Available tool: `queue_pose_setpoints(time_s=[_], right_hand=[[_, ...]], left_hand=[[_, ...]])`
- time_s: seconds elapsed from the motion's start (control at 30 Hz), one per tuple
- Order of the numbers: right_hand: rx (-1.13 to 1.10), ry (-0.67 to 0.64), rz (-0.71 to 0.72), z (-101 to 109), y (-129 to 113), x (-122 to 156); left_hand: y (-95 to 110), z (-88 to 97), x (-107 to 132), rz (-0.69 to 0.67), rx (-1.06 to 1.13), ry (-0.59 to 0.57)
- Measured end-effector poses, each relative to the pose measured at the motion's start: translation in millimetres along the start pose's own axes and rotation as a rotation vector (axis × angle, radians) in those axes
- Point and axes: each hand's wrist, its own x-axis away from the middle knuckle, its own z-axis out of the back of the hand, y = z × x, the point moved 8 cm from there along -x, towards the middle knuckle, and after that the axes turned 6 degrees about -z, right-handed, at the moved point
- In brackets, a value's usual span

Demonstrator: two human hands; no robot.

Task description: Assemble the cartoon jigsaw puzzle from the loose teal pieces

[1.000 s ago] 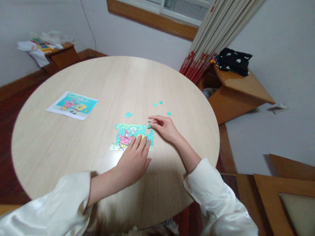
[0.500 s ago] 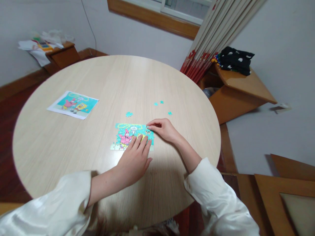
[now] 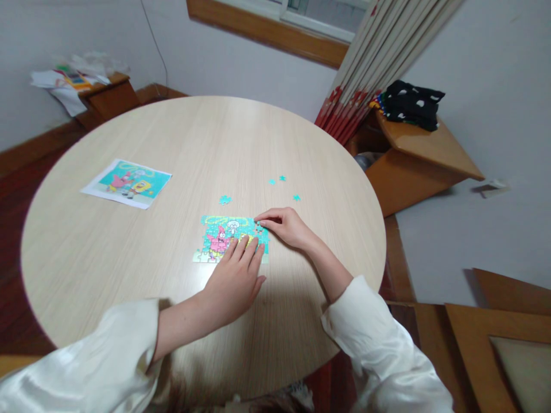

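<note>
A jigsaw puzzle with a pink starfish figure and a turquoise background lies joined on the table. My left hand rests flat on its lower right part, fingers spread, covering some of the picture. At the puzzle's upper right edge, my right hand pinches with thumb and forefinger at a small puzzle piece, mostly hidden by the fingertips. A small gap in the puzzle shows just under those fingertips. Beyond the puzzle lie loose turquoise pieces: a small joined cluster and a single piece among several.
On the round wooden table, a printed picture sheet of the same scene lies at the left. A wooden cabinet with a black patterned cloth stands beyond the right edge. A curtain hangs behind.
The fingertips of my right hand have shifted slightly left along the puzzle's top edge. My left hand stays in place on the puzzle.
</note>
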Motion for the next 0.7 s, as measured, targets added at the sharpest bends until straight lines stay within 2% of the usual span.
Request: queue_pose_setpoints(time_s=[0.2,0.7], right_hand=[[0.003,-0.006,0.000,-0.5,-0.8,0.8],[-0.006,-0.006,0.001,-3.5,-3.8,1.9]], left_hand=[[0.3,-2.1,-0.4,0.000,0.026,-0.029],[-0.4,0.9,-0.3,0.009,0.045,-0.010]])
